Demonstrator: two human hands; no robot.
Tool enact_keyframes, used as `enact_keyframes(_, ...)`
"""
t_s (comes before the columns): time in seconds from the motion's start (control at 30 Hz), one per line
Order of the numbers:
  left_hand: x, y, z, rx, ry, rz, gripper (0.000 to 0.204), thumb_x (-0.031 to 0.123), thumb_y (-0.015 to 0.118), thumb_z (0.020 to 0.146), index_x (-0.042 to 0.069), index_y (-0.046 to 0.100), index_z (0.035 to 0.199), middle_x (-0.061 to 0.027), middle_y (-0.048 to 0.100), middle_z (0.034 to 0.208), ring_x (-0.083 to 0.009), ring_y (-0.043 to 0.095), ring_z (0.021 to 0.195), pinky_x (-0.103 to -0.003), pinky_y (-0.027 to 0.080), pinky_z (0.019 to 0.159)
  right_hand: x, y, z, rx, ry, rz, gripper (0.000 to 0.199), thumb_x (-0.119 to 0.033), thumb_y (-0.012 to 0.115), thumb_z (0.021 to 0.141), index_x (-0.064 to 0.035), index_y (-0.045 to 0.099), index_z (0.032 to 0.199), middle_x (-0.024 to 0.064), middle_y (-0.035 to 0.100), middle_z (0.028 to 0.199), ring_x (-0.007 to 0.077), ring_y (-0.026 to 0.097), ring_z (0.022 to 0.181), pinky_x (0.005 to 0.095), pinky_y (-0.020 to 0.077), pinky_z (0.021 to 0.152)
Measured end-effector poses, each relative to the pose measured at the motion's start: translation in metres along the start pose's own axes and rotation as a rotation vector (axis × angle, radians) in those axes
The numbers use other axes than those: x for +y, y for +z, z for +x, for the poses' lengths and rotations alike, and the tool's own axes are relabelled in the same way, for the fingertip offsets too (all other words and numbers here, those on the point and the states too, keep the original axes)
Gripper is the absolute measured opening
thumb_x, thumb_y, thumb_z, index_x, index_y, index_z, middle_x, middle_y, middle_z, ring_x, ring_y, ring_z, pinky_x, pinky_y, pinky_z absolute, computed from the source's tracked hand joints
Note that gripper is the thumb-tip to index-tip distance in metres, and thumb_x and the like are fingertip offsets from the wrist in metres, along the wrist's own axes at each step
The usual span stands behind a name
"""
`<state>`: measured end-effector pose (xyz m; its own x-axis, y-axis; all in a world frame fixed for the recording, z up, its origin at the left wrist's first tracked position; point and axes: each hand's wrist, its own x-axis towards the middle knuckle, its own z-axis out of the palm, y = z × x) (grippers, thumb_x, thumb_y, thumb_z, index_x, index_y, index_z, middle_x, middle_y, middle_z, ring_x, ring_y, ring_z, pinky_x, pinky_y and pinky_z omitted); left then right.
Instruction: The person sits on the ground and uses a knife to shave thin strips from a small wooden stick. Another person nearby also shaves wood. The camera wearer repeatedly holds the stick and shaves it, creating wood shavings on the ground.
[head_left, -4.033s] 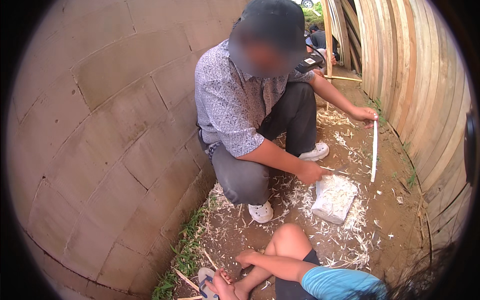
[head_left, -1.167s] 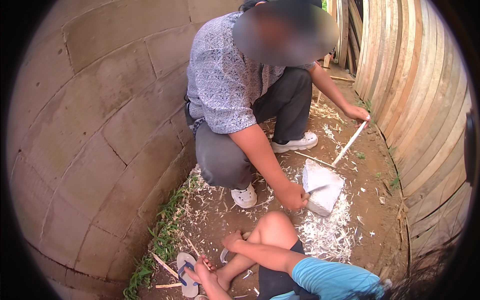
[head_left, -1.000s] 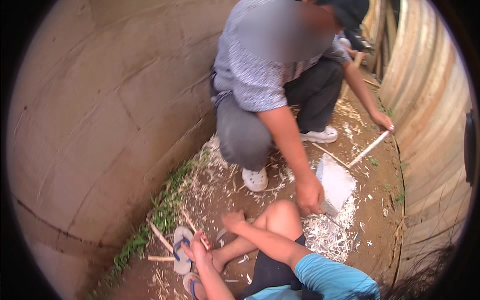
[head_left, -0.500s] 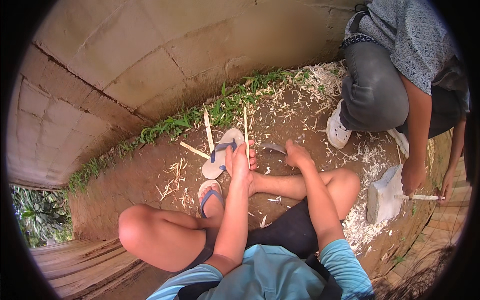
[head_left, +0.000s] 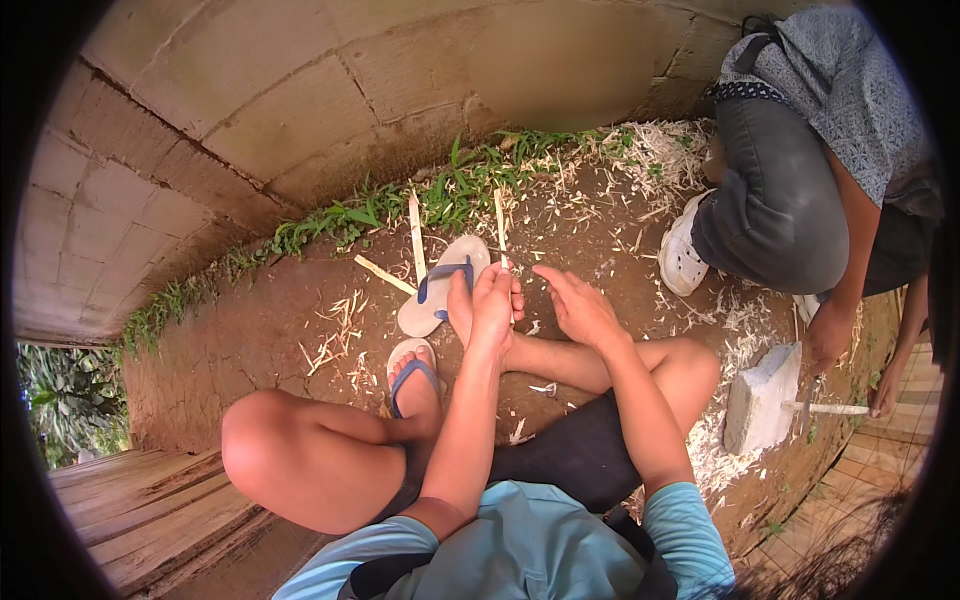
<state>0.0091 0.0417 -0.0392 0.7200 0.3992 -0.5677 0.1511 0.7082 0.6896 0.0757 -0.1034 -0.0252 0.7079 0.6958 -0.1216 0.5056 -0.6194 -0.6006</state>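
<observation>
My left hand (head_left: pixel 494 308) is closed round a thin pale wooden stick (head_left: pixel 501 222), which points away from me above my fist. Close to its right, my right hand (head_left: pixel 582 312) is closed on a knife, whose handle is hidden in the fingers. The blade (head_left: pixel 522 264) shows only as a thin dark line against the stick, just above my left fist. Beyond my feet, two split wood pieces (head_left: pixel 416 238) lie by a loose flip-flop (head_left: pixel 466 256) with a blue strap.
On the right another person crouches in white clogs (head_left: pixel 682 258), a hand (head_left: pixel 828 335) by a pale block (head_left: pixel 762 398) and a thin stick (head_left: pixel 838 408). Shavings (head_left: pixel 662 165) litter the soil. A block wall (head_left: pixel 270 110) edged with grass (head_left: pixel 345 222) stands ahead; wooden boards (head_left: pixel 150 500) lie at lower left.
My right hand has moved left and up toward my left hand, bringing the knife blade to the stick. The other person's hand by the block has shifted slightly.
</observation>
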Motion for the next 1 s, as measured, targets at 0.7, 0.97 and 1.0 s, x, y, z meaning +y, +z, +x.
enact_keyframes(0.7,-0.015,0.018,-0.025,-0.065,0.062,0.153,0.023,0.018,0.040,0.101,0.003,0.055,0.108,0.0033,0.042,0.061,-0.0044,0.029,0.038,-0.021,0.020,0.033,0.012,-0.003,0.025,0.202,0.233,-0.348,0.060,-0.014,0.052,0.088,-0.0408,0.042,0.141,0.0144,0.065,0.099,0.0343,0.067,0.087,0.0466,0.0555,0.070)
enact_keyframes(0.97,-0.032,0.018,-0.020,0.018,-0.042,0.214,0.021,0.019,0.043,0.099,0.002,0.056,0.101,0.0033,0.042,0.061,-0.0047,0.030,0.038,-0.021,0.020,0.033,0.044,0.013,0.040,0.179,0.264,-0.224,0.046,-0.022,0.050,0.095,-0.0376,0.047,0.138,0.0172,0.067,0.097,0.0381,0.065,0.086,0.0494,0.0525,0.075)
enact_keyframes(1.0,-0.024,0.013,-0.019,0.003,-0.080,0.180,0.020,0.019,0.044,0.099,0.003,0.056,0.101,0.0032,0.043,0.061,-0.0047,0.030,0.038,-0.021,0.020,0.033,0.045,0.015,0.039,0.176,0.243,-0.210,0.046,-0.022,0.050,0.095,-0.0375,0.047,0.138,0.0172,0.067,0.096,0.0383,0.065,0.085,0.0492,0.0525,0.074)
